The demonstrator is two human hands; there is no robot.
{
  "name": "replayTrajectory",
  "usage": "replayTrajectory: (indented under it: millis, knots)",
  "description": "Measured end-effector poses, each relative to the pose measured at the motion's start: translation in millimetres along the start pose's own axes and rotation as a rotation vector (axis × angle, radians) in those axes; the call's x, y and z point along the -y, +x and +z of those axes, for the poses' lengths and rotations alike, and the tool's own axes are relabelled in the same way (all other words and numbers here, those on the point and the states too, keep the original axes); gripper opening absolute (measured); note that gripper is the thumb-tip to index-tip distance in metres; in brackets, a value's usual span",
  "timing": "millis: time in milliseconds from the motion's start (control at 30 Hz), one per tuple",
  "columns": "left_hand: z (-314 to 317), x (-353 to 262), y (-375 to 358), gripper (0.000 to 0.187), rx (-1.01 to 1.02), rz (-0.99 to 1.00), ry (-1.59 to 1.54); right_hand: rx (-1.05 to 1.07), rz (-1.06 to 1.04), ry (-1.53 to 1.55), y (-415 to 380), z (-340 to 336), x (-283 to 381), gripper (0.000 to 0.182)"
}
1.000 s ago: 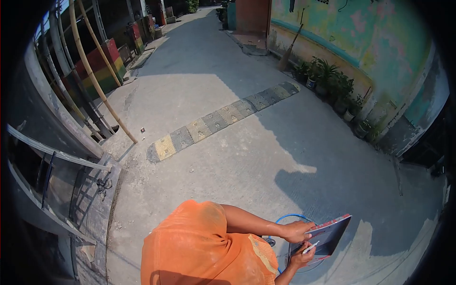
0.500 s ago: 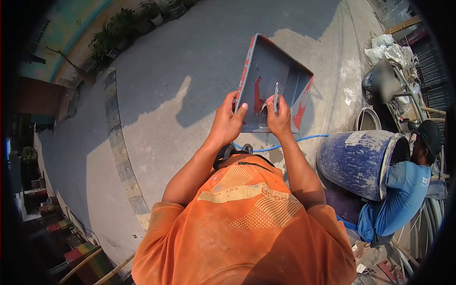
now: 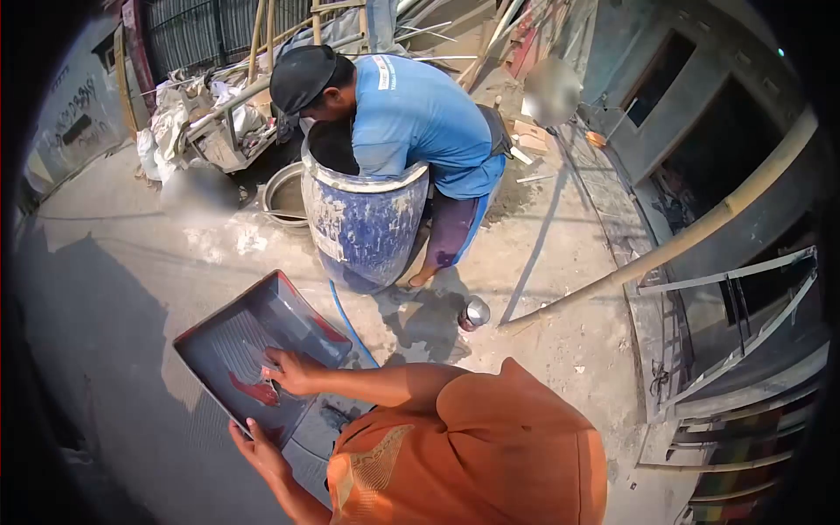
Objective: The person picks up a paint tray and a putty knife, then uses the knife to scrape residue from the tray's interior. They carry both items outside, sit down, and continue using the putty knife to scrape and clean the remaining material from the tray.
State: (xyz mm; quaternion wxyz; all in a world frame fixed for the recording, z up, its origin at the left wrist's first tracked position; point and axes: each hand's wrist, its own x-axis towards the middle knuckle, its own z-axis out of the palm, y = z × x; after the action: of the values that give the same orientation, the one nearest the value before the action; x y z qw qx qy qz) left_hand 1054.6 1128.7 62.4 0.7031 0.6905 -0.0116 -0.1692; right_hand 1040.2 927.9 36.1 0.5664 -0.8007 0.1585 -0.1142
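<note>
A grey paint tray (image 3: 302,328) with red paint on its rim and floor is tilted in front of me, at lower left. My left hand (image 3: 261,451) is closed on its near edge, the thumb over the rim. Inside the tray, my right hand (image 3: 293,372) is closed around a slim metal tool (image 3: 273,382), whose kind I cannot make out. The tool's end is beside a red paint patch (image 3: 254,389) on the tray floor. Pale ridged lines mark the floor past it.
A person (image 3: 429,114) in a blue shirt bends over a blue barrel (image 3: 367,232), arms inside. Beside it are a round tub (image 3: 287,197) and a blue hose (image 3: 350,324). A small can (image 3: 474,313) stands near a slanting bamboo pole (image 3: 674,249). White sacks (image 3: 175,122) lie behind.
My view has swung right, so the barrel and the person now appear ahead. The tray sits farther left in view. My right hand has tipped the tool down toward the tray floor.
</note>
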Motion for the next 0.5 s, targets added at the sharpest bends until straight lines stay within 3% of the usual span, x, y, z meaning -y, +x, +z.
replayTrajectory:
  millis: [67,200,233,333,500]
  knots:
    - [-7,-9,39,0.056,0.031,0.027,0.154,-0.028,-0.051,0.206,32,26,-26,0.030]
    - [-22,21,137,0.070,0.158,0.091,0.310,-0.246,-0.015,0.034,51,30,-26,0.034]
    - [1,-24,120,0.068,0.265,-0.103,0.222,-0.271,-0.003,0.018,53,33,-25,0.034]
    - [21,-20,164,0.067,0.458,0.007,0.356,-0.355,0.004,0.021,62,26,-34,0.041]
    - [64,20,230,0.064,0.571,0.057,0.364,-0.368,0.080,-0.083,76,-21,-46,0.051]
